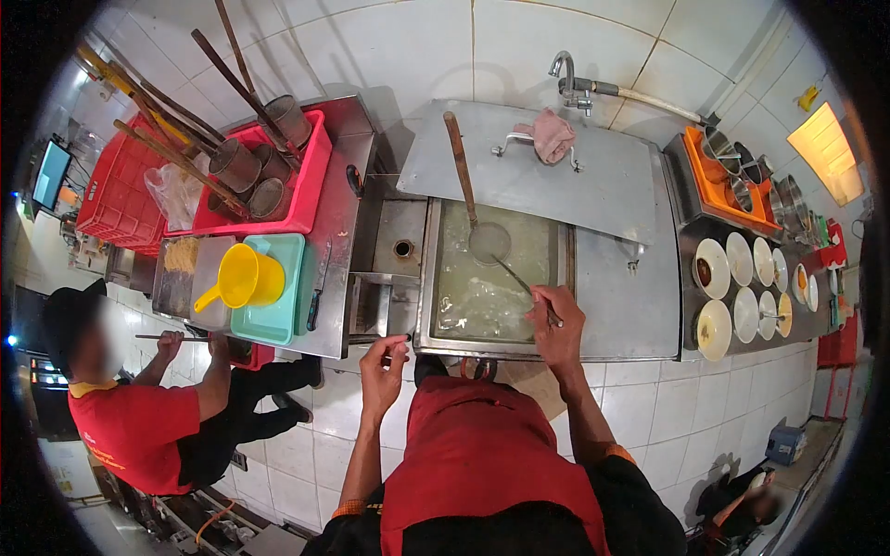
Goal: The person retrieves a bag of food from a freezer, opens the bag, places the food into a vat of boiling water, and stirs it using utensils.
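Stick (514, 276), just one, is held in the closed right grip (553, 322) near the right edge of one vat (496, 348), its tip at one strainer (487, 241). The left grip (385, 369), half open and empty, is held near the vat's front left corner.

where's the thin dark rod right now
In the head view, the thin dark rod is in the right hand, right of centre, slanting over the rectangular metal basin of cloudy liquid toward the round wooden-handled strainer.
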The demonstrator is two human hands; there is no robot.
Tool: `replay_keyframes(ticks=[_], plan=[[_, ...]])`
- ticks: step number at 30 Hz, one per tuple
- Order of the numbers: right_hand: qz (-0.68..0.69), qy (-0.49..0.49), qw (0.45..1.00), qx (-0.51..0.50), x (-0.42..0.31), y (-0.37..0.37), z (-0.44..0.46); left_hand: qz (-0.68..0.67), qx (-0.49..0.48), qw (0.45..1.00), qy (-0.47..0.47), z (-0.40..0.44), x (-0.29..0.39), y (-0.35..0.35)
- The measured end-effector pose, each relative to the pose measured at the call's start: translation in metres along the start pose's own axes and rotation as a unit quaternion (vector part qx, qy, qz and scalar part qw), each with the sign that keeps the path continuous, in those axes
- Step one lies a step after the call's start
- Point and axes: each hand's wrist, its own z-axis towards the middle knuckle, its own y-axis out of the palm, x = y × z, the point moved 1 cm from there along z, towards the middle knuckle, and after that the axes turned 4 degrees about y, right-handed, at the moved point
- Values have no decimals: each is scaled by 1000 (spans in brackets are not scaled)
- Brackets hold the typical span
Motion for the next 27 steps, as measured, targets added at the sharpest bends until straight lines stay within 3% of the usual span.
replay_keyframes(ticks=[27], plan=[[-56, -1, 998, -29, -3, -2, 2, -5, 8, 1000, -3, -2, 0, -1]])
